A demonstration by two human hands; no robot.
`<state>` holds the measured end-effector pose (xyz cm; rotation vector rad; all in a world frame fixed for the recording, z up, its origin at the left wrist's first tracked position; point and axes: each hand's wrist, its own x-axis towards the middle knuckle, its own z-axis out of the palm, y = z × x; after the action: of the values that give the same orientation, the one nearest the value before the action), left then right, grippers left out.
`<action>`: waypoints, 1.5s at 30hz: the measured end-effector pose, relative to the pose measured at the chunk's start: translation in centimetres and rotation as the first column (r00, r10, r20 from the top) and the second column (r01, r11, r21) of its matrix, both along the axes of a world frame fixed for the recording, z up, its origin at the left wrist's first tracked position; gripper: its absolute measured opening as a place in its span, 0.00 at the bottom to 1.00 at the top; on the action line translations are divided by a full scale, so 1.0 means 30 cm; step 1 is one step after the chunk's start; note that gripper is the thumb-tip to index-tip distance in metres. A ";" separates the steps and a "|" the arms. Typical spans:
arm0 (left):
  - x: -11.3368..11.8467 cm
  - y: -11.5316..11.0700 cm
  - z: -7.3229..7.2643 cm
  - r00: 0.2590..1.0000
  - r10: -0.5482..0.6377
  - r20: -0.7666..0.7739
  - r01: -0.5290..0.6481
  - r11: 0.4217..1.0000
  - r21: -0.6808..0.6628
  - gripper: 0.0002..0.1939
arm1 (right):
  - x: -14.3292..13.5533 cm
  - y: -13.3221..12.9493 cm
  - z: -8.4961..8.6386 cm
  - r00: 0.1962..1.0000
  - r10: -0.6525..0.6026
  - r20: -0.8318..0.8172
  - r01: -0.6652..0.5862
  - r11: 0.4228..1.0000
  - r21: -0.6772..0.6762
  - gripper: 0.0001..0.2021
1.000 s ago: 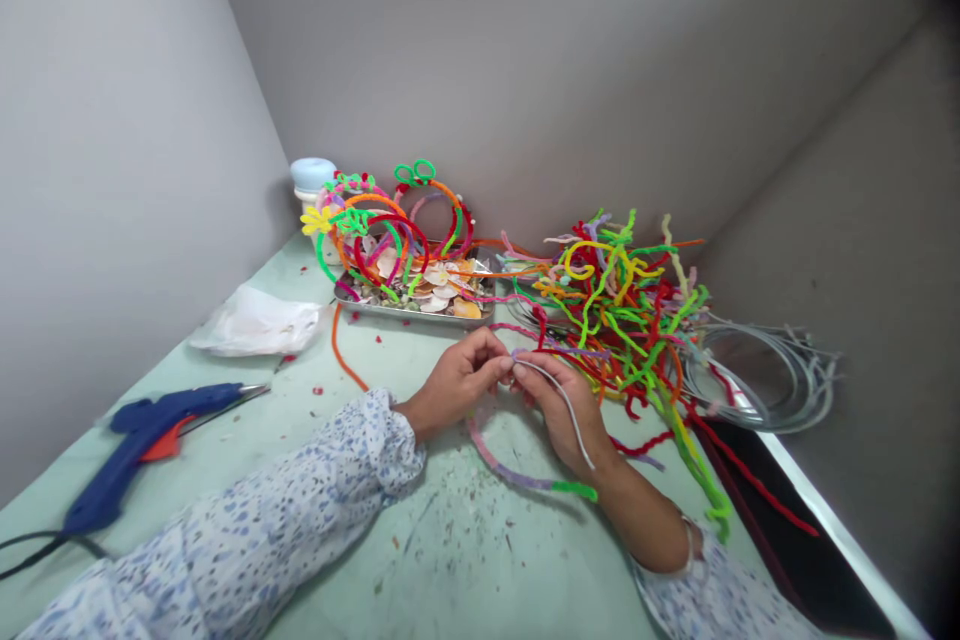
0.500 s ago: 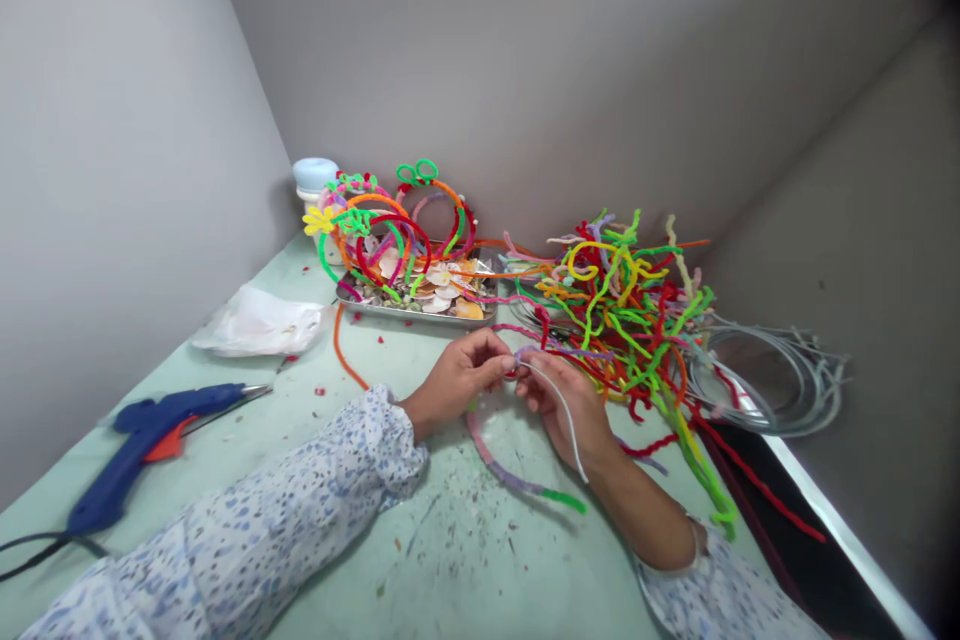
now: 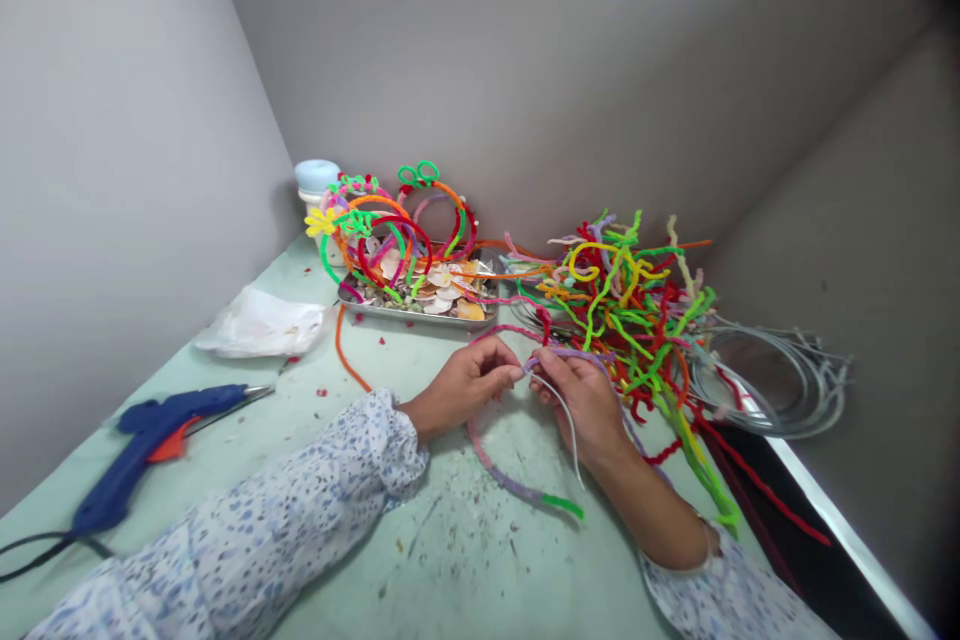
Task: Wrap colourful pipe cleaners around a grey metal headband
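My left hand (image 3: 476,380) is closed, thumb and forefinger pinching a curved thin headband near its top. The headband's left arm (image 3: 517,490) is wrapped in pink, purple and green pipe cleaner and hangs below the hands. Its other arm (image 3: 572,430) is bare and white, curving down in front of my right palm. My right hand (image 3: 581,395) is closed, its fingers pinching a purple pipe cleaner (image 3: 577,354) against the band, close to the left fingertips. The purple length runs over the forefinger and behind the hand. The fingers hide part of the join.
Behind the hands stands a metal tray (image 3: 420,316) of shells with decorated headbands (image 3: 390,220) on it. To the right lie a tangled pipe cleaner heap (image 3: 630,300) and coiled bare bands (image 3: 795,390). A blue glue gun (image 3: 142,450) and white plastic bag (image 3: 262,323) lie left.
My right hand has shifted slightly right and turned. The purple pipe cleaner now runs over the forefinger and trails behind the hand. My left hand keeps its pinch nearly in place.
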<state>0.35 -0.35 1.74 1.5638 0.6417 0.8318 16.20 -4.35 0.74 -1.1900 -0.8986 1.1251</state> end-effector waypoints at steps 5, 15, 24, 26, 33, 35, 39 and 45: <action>0.004 0.008 -0.019 0.999 0.000 -0.051 -0.002 0.999 -0.047 0.13 | 0.010 -0.003 0.018 0.984 -0.041 0.176 0.042 0.999 -0.001 0.14; -0.003 0.004 -0.008 0.990 -0.090 -0.113 0.078 0.991 -0.113 0.13 | 0.018 -0.003 0.016 0.975 -0.007 0.223 0.003 1.000 0.015 0.16; -0.006 0.013 -0.005 0.971 -0.189 -0.147 0.158 0.968 -0.197 0.15 | 0.021 -0.002 0.020 0.948 0.031 0.318 -0.050 0.997 0.053 0.16; -0.008 0.017 -0.006 0.971 -0.198 -0.137 0.166 0.962 -0.217 0.15 | 0.021 -0.003 0.022 0.943 0.031 0.331 -0.052 0.997 0.055 0.16; -0.013 0.023 -0.008 0.972 -0.183 -0.146 0.147 0.962 -0.232 0.15 | 0.019 -0.004 0.025 0.946 0.024 0.324 -0.049 0.996 0.069 0.15; -0.013 0.021 -0.009 0.974 -0.172 -0.148 0.136 0.964 -0.231 0.14 | 0.017 -0.002 0.027 0.946 0.026 0.322 -0.051 0.996 0.068 0.15; -0.010 0.021 -0.016 0.979 -0.153 -0.138 0.115 0.962 -0.249 0.14 | 0.012 0.002 0.025 0.947 0.030 0.321 -0.052 0.997 0.058 0.15; -0.016 0.047 -0.032 0.994 -0.035 -0.099 0.006 0.959 -0.283 0.15 | 0.021 0.004 -0.015 0.991 0.067 0.119 -0.078 0.992 0.094 0.16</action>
<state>-0.13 1.07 0.78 1.3560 0.7821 0.6157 16.84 -4.23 0.30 -1.1582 -1.0817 1.0654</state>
